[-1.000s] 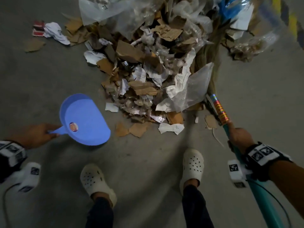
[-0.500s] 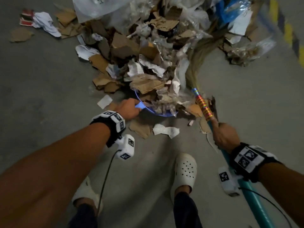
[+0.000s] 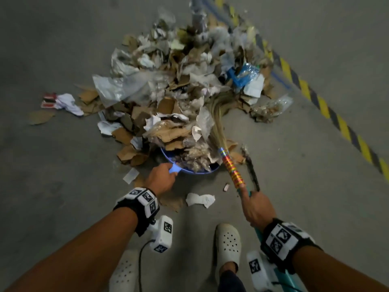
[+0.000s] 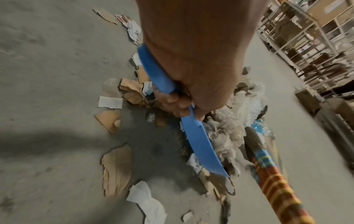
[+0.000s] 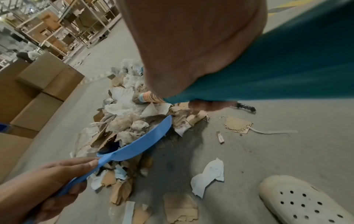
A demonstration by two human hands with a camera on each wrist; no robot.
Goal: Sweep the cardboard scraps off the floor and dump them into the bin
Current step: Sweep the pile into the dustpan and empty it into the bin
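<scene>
A big heap of cardboard scraps (image 3: 168, 106), paper and plastic film lies on the grey concrete floor. My left hand (image 3: 161, 178) grips the handle of a blue dustpan (image 3: 189, 168) (image 4: 201, 145) (image 5: 141, 144), whose pan sits under the near edge of the heap and is full of scraps. My right hand (image 3: 255, 204) grips the teal handle of a straw broom (image 3: 231, 167) (image 5: 277, 72), just below its striped binding. The bristles (image 3: 216, 114) lie against the right side of the heap. No bin shows in any view.
Loose scraps (image 3: 200, 199) lie near my white clogs (image 3: 227, 241). A black-and-yellow floor stripe (image 3: 328, 110) runs along the right. Stacked cardboard boxes (image 5: 32, 94) and metal shelving (image 4: 306, 37) stand beyond the heap. A dark strip (image 3: 251, 173) lies beside the broom.
My left hand carried the dustpan from the open floor on the left into the near edge of the heap. Scraps now fill the pan. The broom has moved slightly along the heap's right side.
</scene>
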